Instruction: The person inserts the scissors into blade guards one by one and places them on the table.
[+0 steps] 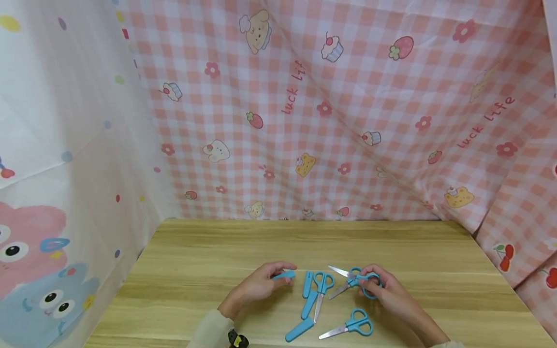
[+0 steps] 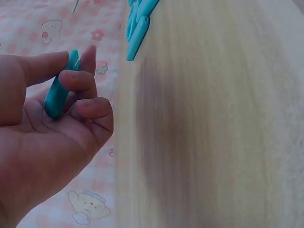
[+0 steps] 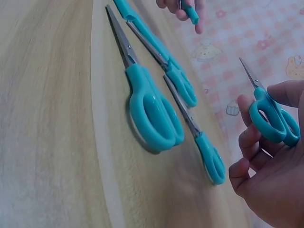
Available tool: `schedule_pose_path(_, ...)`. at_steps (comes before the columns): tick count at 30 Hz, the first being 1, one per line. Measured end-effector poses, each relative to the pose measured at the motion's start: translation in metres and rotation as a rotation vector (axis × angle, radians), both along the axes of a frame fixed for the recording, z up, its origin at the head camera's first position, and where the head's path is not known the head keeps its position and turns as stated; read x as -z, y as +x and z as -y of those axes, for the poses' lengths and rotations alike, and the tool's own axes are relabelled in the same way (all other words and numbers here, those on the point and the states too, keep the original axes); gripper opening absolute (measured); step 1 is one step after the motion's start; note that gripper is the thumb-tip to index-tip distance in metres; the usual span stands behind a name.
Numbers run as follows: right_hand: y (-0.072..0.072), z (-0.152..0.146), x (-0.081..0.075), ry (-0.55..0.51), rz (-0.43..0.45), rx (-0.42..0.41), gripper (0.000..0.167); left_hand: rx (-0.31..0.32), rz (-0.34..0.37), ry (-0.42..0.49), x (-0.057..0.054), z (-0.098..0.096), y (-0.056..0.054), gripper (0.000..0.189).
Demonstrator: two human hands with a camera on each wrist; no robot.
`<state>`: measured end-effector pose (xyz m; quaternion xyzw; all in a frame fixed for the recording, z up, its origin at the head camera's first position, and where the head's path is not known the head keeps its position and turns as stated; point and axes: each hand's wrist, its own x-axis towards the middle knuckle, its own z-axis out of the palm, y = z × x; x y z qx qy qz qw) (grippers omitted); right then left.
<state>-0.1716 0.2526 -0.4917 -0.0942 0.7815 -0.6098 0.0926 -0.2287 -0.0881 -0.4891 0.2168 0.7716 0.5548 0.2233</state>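
My left hand [image 1: 261, 282] holds a blue scissor cover [image 1: 287, 274] between thumb and curled fingers, above the table. In my right hand [image 1: 393, 290] is a pair of blue-handled scissors [image 3: 260, 97], gripped by the handles with the blades pointing up and left. Another pair of scissors [image 3: 204, 147] lies close beneath that hand, overlapped by the held pair in the head view. Between the hands lies a third pair [image 1: 320, 290], beside an upper cover [image 1: 307, 284] and a middle cover [image 1: 309, 305]. Nearer the front are a lower cover [image 1: 299, 330] and more scissors [image 1: 349, 326].
The wooden table [image 1: 196, 251] runs back to a pink checked cloth [image 1: 278, 193] printed with cartoon figures. A white patterned cloth [image 1: 87, 217] hangs along the left side. On the left wrist is a dark band with a yellow ornament [image 1: 237, 340].
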Motion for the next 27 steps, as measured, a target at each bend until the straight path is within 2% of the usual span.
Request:
schedule_pose_path(4,0.001,0.003,-0.004,-0.010,-0.001,-0.027,0.028,0.020,0.030,0.041,-0.001,0.000,0.001,0.032)
schedule_pose_path(13,-0.001,0.010,-0.011,-0.029,-0.028,-0.069,0.028,0.006,-0.014,-0.010,-0.005,-0.002,0.001,0.032)
schedule_pose_path(16,-0.002,0.012,-0.011,-0.034,-0.044,-0.079,0.027,0.005,-0.001,-0.004,-0.005,-0.002,0.002,0.032)
schedule_pose_path(21,-0.002,0.014,-0.017,-0.032,-0.055,-0.110,0.025,0.026,-0.021,0.006,-0.006,-0.004,0.002,0.030)
schedule_pose_path(27,-0.001,0.017,-0.023,-0.035,-0.065,-0.150,0.024,0.029,-0.011,0.020,-0.011,-0.007,0.003,0.029)
